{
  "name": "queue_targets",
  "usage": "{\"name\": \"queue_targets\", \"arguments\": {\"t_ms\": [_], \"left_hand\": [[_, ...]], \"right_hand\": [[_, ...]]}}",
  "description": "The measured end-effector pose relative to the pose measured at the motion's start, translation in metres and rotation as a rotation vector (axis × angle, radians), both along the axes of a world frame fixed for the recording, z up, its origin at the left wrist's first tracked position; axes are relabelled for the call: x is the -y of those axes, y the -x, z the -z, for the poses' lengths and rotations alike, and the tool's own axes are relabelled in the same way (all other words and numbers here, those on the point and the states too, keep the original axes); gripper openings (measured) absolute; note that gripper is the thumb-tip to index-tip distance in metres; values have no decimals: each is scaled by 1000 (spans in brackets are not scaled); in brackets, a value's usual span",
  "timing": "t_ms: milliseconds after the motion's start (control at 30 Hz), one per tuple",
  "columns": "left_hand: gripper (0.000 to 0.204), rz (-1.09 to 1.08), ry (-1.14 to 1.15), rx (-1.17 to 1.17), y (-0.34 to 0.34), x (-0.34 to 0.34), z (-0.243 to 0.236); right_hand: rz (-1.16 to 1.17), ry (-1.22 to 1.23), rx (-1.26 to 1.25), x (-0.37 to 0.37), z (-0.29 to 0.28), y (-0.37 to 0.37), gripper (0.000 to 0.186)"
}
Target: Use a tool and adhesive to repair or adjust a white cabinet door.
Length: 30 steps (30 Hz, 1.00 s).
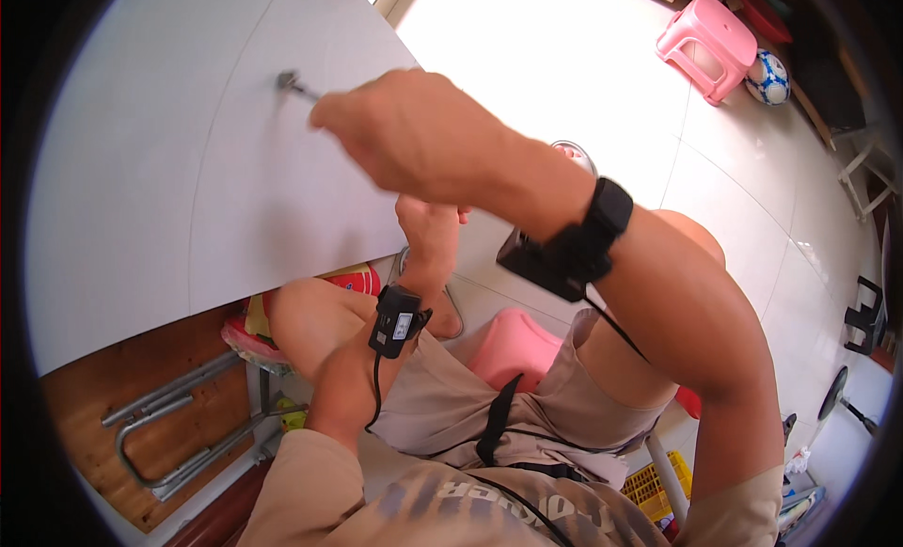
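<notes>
Gripping a thin grey metal rod with a small, lumpy dark head [291, 81], the right hand [384, 124] reaches over a broad, smooth white panel [132, 180] in the head view. The work looks under way, judging by the rod being in the grip rather than set down; no finished result shows, and how much is left cannot be told. The right hand is closed, thumb and fingers pinching the rod's near end, though blur hides the exact hold. The rod's far end shows against the upper part of the panel; whether it touches is unclear. The left hand [429, 229] is near the panel's right edge, lower than the right hand, its fingers partly hidden, so I cannot tell whether it is released, clenched or holding something.
</notes>
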<state>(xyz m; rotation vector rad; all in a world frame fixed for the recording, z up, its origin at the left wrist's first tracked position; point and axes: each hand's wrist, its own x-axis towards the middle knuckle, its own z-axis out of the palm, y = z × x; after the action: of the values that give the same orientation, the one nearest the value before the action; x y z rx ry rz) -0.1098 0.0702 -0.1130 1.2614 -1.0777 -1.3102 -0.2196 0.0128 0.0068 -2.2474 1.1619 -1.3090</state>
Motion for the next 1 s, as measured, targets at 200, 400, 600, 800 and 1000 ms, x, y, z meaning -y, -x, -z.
{"name": "queue_targets", "arguments": {"t_ms": [200, 400, 600, 800, 1000], "left_hand": [[19, 11, -178, 78, -11, 5, 2], [18, -31, -178, 65, -2, 6, -3], [17, -19, -193, 95, -4, 12, -2], [15, -93, -74, 117, -20, 31, 2], [17, -271, 234, 214, -54, 81, -39]], "right_hand": [[-17, 37, -27, 3, -3, 1, 10], [89, -114, -113, 22, 6, 6, 12], [7, -34, -91, 21, 11, 11, 14], [36, -165, -325, 20, 0, 11, 15], [153, -110, -204, 25, -9, 27, 19]]}}
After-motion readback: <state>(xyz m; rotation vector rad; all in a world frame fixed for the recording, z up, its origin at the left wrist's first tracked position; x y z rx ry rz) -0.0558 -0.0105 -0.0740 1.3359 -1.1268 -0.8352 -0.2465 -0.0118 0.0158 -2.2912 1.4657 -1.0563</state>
